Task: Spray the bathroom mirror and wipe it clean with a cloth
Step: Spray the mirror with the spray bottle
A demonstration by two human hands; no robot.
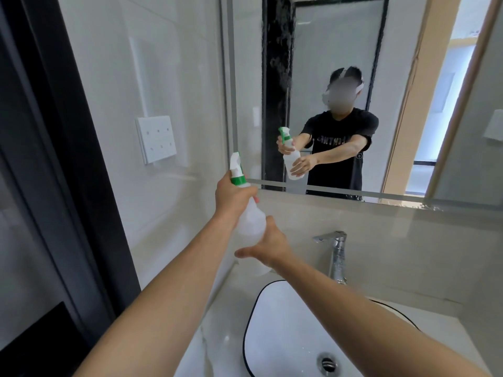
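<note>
Translucent white plastic spray bottle (251, 221) with green collar and white trigger head, held above the left rim of the sink (275, 322) and below the lower left corner of the mirror (340, 91). Long axis runs steeply, base toward the sink, head up and tilted leftward. Nozzle points up and forward at the mirror glass.

Left hand (234, 198): fingers curled tight round the bottle neck just under the green collar, clamped on it. Whether a finger lies on the trigger cannot be told from this side.

Right hand (268, 247): cupped against the lower body of the bottle, thumb spread out to the left, fingers wrapped loosely round the far side, gripping it from the right.

Mirror: fine droplets and a wet streak show on the glass over the dark vertical band, above the bottle. Wet beads also lie along the bottom edge toward the right.

Chrome faucet (336, 251) stands behind the sink, right of the bottle. Sink basin is white with a black rim line, drain at its near end. White switch panel (156, 138) on the tiled wall, left of the mirror.
</note>
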